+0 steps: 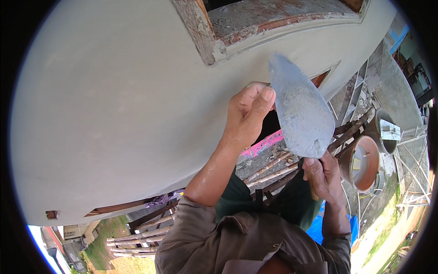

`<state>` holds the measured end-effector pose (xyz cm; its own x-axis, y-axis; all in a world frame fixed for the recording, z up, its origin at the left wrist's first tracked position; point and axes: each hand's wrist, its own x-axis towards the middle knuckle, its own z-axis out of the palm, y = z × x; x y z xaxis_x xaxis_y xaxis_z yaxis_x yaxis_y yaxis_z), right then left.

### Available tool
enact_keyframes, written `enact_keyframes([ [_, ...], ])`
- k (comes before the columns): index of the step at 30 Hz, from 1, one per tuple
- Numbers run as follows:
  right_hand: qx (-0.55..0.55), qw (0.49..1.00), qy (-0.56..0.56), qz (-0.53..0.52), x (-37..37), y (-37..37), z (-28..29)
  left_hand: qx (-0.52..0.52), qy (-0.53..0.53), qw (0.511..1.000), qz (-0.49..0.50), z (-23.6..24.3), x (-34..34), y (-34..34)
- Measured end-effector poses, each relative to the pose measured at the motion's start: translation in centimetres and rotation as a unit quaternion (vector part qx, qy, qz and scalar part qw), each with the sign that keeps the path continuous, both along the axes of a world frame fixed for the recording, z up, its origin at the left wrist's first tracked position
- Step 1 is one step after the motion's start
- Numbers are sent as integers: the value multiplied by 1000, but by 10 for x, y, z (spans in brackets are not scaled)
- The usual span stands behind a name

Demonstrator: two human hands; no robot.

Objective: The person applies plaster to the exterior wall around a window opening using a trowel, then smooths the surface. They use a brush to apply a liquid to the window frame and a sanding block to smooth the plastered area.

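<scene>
Trowel (pixel 301 109) was near wall (pixel 114 114)
Right hand (pixel 325 179) gripped handle (pixel 314 189), left hand (pixel 250 108) curled closed at trowel's edge; steady tilt seemed best

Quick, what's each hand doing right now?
Left hand: closed, fingers curled by the trowel's blade; can't tell whether it grips anything.
Right hand: closed, holding the trowel's handle.

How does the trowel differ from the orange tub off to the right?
The trowel has a long, grey, leaf-shaped blade, while the orange tub is round and hollow. The right hand grips the trowel; neither hand touches the orange tub. Both show pale greyish patches: the trowel on its blade, the tub inside.
</scene>
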<state>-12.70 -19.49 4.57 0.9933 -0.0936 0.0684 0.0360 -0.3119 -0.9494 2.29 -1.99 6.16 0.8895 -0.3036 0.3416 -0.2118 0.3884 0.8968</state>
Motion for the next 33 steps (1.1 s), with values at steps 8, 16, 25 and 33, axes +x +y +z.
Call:
enact_keyframes([
  [8, 29, 999, -8, 21, 13, 15, 5, 33, 5, 999, 20, 28, 15, 3],
  [16, 40, 999, 2, 9, 12, 17, 10, 7, 9, 1000, 19, 28, 20, -5],
  [25, 26, 1000, 7, 5, 10, 18, 13, 5, -2, 1000, 22, 23, 21, -3],
  [33, 33, 999, 11, 3, 11, 22, 15, 0, 8, 1000, 23, 26, 21, -2],
])
